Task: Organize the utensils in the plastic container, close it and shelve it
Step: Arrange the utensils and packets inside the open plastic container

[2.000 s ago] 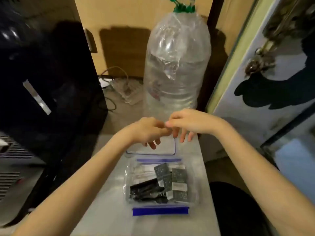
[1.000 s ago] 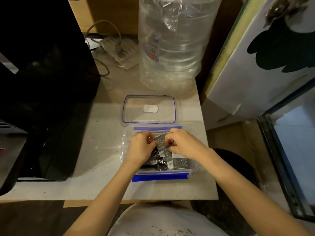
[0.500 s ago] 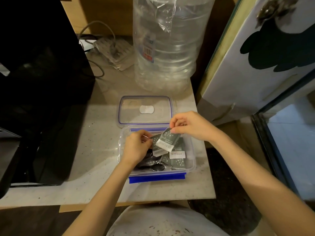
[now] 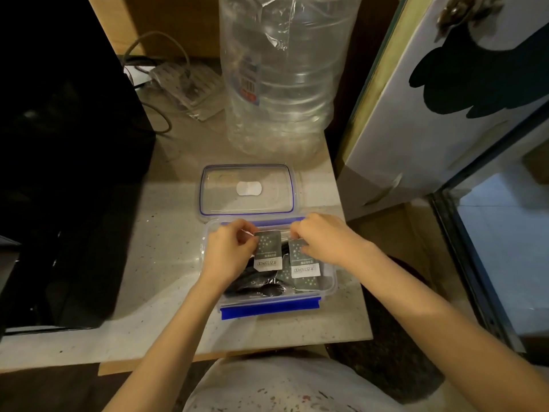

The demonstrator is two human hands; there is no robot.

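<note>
An open clear plastic container (image 4: 328,288) with blue clasps sits on the countertop near its front edge. Inside lie black plastic utensils (image 4: 255,288) and several grey star-printed packets. My left hand (image 4: 230,252) pinches the left edge of one grey packet (image 4: 269,252), held upright over the container. My right hand (image 4: 323,240) rests its fingers on a second grey packet (image 4: 304,267) on the container's right side. The clear lid (image 4: 248,190) with a blue seal lies flat just behind the container.
A large clear water bottle (image 4: 282,75) stands behind the lid. A black appliance (image 4: 59,144) fills the left side. A power strip (image 4: 187,84) with cables lies at the back. A white panel (image 4: 445,99) stands to the right, past the counter's edge.
My right hand had lifted a grey packet over the container; it has come down onto the right-hand packets, and my left hand now holds the upright packet. The view tilted down from the bottle earlier.
</note>
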